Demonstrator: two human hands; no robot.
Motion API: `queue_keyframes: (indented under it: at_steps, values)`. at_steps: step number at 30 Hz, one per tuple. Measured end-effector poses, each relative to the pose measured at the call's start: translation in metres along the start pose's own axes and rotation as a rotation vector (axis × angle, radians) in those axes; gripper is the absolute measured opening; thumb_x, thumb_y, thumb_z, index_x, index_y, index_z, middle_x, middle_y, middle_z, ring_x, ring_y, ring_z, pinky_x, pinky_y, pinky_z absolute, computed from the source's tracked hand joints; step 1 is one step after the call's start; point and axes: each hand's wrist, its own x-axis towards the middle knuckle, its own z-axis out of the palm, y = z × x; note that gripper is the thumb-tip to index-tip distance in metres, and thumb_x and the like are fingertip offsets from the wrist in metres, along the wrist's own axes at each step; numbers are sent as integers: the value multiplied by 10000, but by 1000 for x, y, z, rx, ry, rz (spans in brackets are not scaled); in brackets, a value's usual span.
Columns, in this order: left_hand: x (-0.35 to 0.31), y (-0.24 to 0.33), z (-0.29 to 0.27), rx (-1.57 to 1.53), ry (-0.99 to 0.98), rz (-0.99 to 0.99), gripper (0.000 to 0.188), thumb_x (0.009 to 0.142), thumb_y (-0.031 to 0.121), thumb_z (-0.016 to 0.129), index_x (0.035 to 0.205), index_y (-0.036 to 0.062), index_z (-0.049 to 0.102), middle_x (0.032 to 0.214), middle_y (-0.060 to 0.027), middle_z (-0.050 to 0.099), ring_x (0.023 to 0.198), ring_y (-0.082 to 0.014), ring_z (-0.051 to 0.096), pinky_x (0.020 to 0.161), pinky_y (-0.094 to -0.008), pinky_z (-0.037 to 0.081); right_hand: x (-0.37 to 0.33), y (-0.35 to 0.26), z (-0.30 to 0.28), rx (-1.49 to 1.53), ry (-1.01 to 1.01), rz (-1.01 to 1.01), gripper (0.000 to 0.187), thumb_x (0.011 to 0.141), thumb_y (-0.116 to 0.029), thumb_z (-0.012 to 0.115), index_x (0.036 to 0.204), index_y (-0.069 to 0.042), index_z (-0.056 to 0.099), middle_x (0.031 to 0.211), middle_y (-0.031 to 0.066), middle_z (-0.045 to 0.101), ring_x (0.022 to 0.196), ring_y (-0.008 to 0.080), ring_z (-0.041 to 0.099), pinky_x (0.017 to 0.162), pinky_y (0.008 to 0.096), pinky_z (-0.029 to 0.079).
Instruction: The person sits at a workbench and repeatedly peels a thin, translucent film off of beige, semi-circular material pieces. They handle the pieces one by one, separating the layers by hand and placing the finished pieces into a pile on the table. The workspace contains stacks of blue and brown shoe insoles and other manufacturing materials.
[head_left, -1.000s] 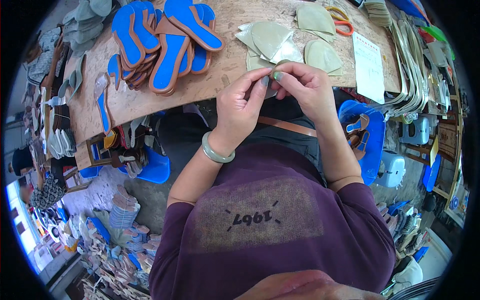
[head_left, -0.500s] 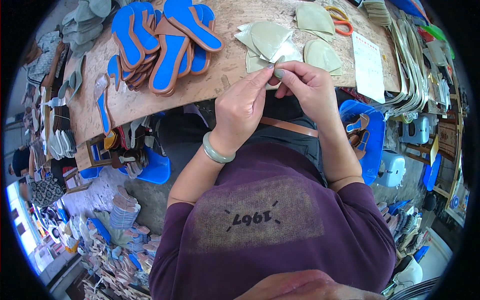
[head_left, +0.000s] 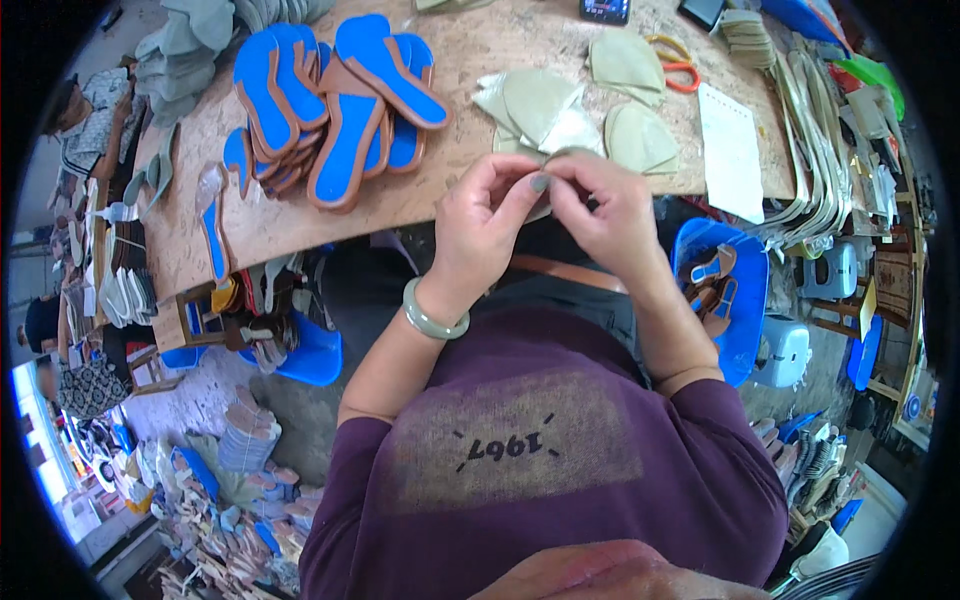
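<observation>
At the table's front edge my left hand (head_left: 480, 215) and my right hand (head_left: 605, 212) meet, both closed in a pinch. Between the fingertips is a thin pale olive sheet piece, seen only as slivers, so its full shape is hidden. Just beyond the hands lies a fanned stack of pale, rounded-triangular sheet pieces (head_left: 540, 100). Two similar stacks lie to its right, one farther away (head_left: 625, 62) and one nearer (head_left: 640, 135). Left of them, blue insoles with brown edging (head_left: 345, 150) are piled on the wooden table (head_left: 440, 185).
Orange-handled scissors (head_left: 682, 78) and a white paper sheet (head_left: 730, 150) lie right of the stacks. A phone (head_left: 605, 10) is at the far edge. Blue bins stand below, right (head_left: 740, 330) and left (head_left: 315, 365). Another person (head_left: 95, 125) sits far left.
My hands have turned inward and drawn slightly nearer, fingers curling closer over the thin piece. The view has tilted up a little, bringing the phone into sight.
</observation>
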Motion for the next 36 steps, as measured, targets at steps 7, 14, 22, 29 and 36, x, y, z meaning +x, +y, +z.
queue_keyframes:
  at_steps: [7, 14, 22, 29, 36]
  values:
    - [0, -11, -2, -126, 18, -38, 166, 993, 143, 530, 1059, -2, 575, 902, -13, 635, 803, -47, 554, 709, -202, 457, 0, 8, 4, 296, -43, 150, 116, 809, -33, 623, 905, 7, 675, 769, 62, 654, 661, 93, 601, 586, 252, 474]
    - [-5, 1, 9, -293, 21, -99, 247, 1006, 199, 514, 1136, -7, 550, 951, -19, 618, 865, -57, 552, 753, -204, 453, -3, 9, 5, 367, -32, 166, 105, 818, -68, 633, 873, 12, 675, 761, 46, 651, 656, 77, 580, 584, 232, 458]
    - [-5, -17, 0, -555, -55, -189, 388, 1035, 312, 426, 1153, -16, 598, 912, -13, 622, 820, -70, 566, 723, -201, 453, -7, 16, 7, 562, -99, 183, 110, 829, -63, 622, 886, 15, 674, 746, 35, 633, 712, 80, 593, 624, 230, 473]
    - [-10, -23, 6, 266, 69, 253, 290, 995, 148, 506, 1245, 24, 584, 939, -67, 674, 785, -112, 622, 730, -256, 509, 0, 7, 0, 324, -197, 237, 188, 842, -180, 711, 893, -1, 683, 694, 28, 644, 649, 82, 613, 611, 235, 497]
    - [-14, -17, 1, 255, -129, 119, 274, 975, 60, 496, 1228, 39, 599, 1033, -128, 692, 921, -180, 675, 789, -269, 519, -9, 29, -5, 319, -237, 208, 220, 859, -202, 695, 758, -10, 659, 607, 48, 592, 550, 94, 555, 519, 264, 443]
